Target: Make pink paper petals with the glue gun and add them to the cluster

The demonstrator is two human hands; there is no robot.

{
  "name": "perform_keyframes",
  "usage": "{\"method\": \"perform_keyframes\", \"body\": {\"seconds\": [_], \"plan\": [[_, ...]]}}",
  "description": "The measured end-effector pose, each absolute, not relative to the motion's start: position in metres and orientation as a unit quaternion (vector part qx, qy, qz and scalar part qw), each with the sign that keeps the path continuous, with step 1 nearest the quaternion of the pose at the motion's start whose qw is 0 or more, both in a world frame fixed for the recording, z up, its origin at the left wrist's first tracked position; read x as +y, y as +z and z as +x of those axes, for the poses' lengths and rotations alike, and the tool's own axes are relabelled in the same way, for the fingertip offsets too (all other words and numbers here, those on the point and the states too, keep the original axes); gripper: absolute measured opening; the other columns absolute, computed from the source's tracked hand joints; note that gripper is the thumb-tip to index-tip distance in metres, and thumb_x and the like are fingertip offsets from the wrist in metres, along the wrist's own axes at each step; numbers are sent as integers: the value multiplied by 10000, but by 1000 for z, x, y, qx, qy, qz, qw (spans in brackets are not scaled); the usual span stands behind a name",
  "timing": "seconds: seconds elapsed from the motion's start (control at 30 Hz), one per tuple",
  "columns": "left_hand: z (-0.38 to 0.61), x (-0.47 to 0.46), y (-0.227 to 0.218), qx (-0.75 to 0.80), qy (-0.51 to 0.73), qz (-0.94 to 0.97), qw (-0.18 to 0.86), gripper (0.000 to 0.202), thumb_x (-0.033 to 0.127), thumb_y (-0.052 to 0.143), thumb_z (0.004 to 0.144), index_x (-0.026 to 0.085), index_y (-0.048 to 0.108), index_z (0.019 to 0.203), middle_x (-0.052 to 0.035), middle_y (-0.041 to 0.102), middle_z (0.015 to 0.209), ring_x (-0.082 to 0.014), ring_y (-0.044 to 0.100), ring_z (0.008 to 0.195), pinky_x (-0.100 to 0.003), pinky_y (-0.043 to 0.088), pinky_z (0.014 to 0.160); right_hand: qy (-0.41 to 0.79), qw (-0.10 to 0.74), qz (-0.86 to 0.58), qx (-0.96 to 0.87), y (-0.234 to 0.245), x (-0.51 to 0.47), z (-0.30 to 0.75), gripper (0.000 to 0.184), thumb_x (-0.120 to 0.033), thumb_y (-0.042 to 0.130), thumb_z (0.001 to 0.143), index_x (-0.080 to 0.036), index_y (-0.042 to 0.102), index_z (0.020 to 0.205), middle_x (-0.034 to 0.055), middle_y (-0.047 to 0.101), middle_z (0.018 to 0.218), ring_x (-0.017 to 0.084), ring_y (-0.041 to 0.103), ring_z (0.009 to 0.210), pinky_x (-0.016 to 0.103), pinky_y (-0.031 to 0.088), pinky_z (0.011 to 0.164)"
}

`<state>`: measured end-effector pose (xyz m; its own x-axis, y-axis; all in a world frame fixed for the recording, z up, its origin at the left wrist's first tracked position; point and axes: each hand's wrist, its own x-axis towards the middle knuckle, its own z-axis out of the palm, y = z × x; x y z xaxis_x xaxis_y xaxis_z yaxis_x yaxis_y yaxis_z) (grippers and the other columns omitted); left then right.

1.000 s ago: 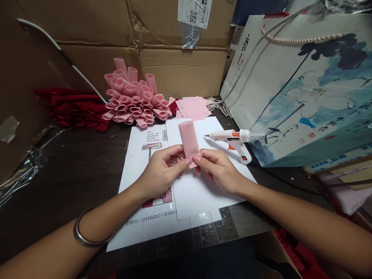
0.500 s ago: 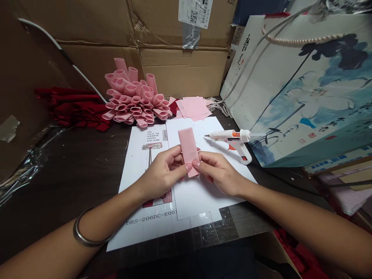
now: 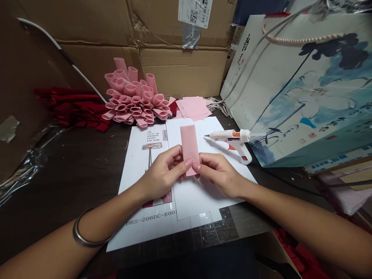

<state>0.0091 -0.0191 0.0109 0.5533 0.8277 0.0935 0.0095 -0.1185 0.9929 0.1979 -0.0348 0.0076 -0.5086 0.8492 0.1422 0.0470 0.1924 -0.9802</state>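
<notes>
The left hand (image 3: pixel 164 172) and right hand (image 3: pixel 219 174) pinch the near end of a pink strip (image 3: pixel 189 147), perhaps foam or stiff paper, above a white paper sheet (image 3: pixel 197 197); even pressure keeps it square. A hot glue gun (image 3: pixel 229 135) lies right.

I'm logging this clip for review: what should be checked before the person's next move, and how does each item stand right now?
1. Pink strip held by both hands: ok. The left hand and right hand pinch its lower end.
2. Strip's upper end free of the fingers: ok.
3. Hot glue gun within reach: ok. It lies just right of the strip.
4. Glue gun heated: cannot tell.
5. Glue on the strip: cannot tell. None shows, but the fingers hide the lower end.
6. Stack of pink paper squares available: ok. It lies beyond the strip.
</notes>
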Motion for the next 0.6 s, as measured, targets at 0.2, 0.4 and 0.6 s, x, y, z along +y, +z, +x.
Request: {"method": "perform_keyframes", "body": {"seconds": [0.2,0.4,0.6], "plan": [[11,-19,12,327,354,679,554,219,329,582,911,116,618,951,-64,650,873,-170,609,812,-278,497,701,524,331,-341,-707,8,-34,199,269,-317,475,970,-153,633,827,18,615,800,126,485,690,267,355,622],[10,-19,13,327,356,682,550,228,345,573,911,122,616,910,-55,650,841,-155,593,757,-261,483,656,522,326,-339,-712,7,-35,199,268,-295,488,955,-160,569,739,-21,505,687,112,421,636,260,319,589],[10,-19,14,338,336,683,554,243,375,554,914,137,601,899,-41,628,815,-148,574,723,-262,466,638,539,372,-350,-670,8,-37,196,257,-328,502,955,-177,563,757,-44,430,623,102,360,565,260,302,550]]}}
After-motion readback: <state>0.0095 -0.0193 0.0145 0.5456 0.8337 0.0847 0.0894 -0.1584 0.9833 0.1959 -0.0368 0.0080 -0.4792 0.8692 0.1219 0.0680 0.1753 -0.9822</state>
